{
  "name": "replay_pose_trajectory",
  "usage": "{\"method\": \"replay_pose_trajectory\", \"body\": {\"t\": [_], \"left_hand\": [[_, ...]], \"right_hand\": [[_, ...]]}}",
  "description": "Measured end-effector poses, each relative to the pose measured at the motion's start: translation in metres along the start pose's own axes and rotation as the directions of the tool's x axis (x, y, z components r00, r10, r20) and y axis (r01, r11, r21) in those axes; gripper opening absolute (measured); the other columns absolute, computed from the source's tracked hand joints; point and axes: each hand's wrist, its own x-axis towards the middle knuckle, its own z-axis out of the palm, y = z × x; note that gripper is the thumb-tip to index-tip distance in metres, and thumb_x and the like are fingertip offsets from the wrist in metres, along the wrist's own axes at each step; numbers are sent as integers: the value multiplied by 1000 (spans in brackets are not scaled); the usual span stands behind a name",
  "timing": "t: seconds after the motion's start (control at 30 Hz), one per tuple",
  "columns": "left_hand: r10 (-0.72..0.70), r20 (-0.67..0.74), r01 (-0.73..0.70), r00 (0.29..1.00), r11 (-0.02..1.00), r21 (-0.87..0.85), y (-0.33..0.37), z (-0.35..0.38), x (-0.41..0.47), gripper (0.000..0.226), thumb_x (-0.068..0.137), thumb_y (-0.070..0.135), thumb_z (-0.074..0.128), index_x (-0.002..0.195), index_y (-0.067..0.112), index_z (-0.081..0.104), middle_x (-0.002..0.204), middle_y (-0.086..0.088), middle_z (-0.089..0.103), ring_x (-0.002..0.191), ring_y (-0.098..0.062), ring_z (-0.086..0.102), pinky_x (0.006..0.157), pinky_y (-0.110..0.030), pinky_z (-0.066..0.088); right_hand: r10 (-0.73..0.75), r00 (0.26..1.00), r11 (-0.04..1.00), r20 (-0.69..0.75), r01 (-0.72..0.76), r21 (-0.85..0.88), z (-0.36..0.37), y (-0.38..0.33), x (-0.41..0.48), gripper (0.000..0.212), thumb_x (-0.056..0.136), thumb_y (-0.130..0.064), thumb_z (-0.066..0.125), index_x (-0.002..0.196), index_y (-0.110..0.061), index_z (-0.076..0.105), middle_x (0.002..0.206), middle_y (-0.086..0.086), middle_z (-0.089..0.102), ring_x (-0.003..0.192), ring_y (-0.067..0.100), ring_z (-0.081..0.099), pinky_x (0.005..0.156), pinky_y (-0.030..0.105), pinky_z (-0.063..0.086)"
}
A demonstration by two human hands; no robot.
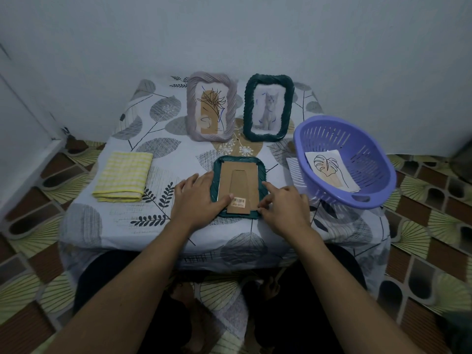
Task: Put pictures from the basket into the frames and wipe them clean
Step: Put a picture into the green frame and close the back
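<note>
A dark green frame [258,165] lies face down in front of me, its brown cardboard back [239,177] up. My left hand [198,195] lies flat on the frame's left side, thumb on the cardboard. My right hand [282,203] touches the frame's lower right corner with its fingertips, index finger stretched along the right edge. A purple basket [343,164] at the right holds a leaf drawing [329,169]. At the left lies a folded yellow checked cloth [124,176]. At the back stand a grey frame [210,109] with a plant picture and a green frame [268,107] with a cat picture.
The low table [163,221] wears a leaf-print cover and stands against a pale wall. A white sheet [295,172] lies partly under the basket. Patterned floor tiles surround the table; my knees are tucked under its front edge.
</note>
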Motion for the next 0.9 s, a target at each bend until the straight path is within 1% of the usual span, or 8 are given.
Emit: {"method": "replay_pose_trajectory", "body": {"t": [0.2,0.33,0.43,0.5,0.57,0.63,0.7,0.9], "left_hand": [[-1,-1,1,1000,1000,8,1,0,0,88,87,80,34,154,23,28,156,2,39,146,-24,27,116,-47,17],[5,-6,-5,1000,1000,-1,1,-1,0,87,87,79,36,154,24,29,156,2,40,146,-25,27,115,-47,17],[5,-2,-5,1000,1000,-5,1,-2,-1,87,87,79,36,154,24,29,156,2,39,146,-24,26,115,-47,17],[4,0,-4,1000,1000,-8,2,-3,-2,86,88,78,37,154,24,29,156,3,39,146,-24,26,115,-46,16],[5,-6,-5,1000,1000,-20,4,-5,-2,83,89,76,40,153,24,30,156,2,40,145,-24,27,115,-46,16],[9,-12,-10,1000,999,-34,6,-7,-3,81,89,74,43,153,25,31,155,2,41,145,-25,28,115,-46,16],[8,-14,-9,1000,999,-53,7,-9,-4,80,89,73,45,152,25,32,153,1,43,145,-26,29,115,-46,17],[-31,-14,29,999,997,-71,3,-6,-1,82,81,83,40,137,24,45,133,1,56,132,-22,43,112,-47,26]], "right_hand": [[-100,995,985,-20,97,-145,-2,-5,2,57,90,-33,62,145,-36,47,110,-5,70,122,20,44,80,37,23],[-95,994,983,61,104,-150,-7,-3,6,43,91,-37,63,134,-40,59,123,-10,66,125,20,42,82,38,24],[-18,983,998,182,7,63,-6,8,16,21,93,-38,64,111,-39,74,146,-17,51,131,22,47,104,43,31],[35,991,954,128,-71,291,0,16,19,21,95,-24,61,107,-31,77,142,-9,57,124,25,57,108,44,40],[70,997,918,15,-70,391,4,19,18,30,95,-8,56,111,-23,76,138,1,61,118,26,62,105,37,47],[71,997,898,-35,-49,437,4,16,14,36,95,1,52,118,-17,73,137,6,62,117,27,63,97,23,44],[67,997,869,-26,-45,492,3,11,13,35,96,-3,53,126,-14,68,137,9,61,119,27,61,93,19,40],[-2,993,905,122,-50,423,11,-3,17,35,97,-26,60,132,-22,65,156,16,38,138,31,43,111,32,34]]}}
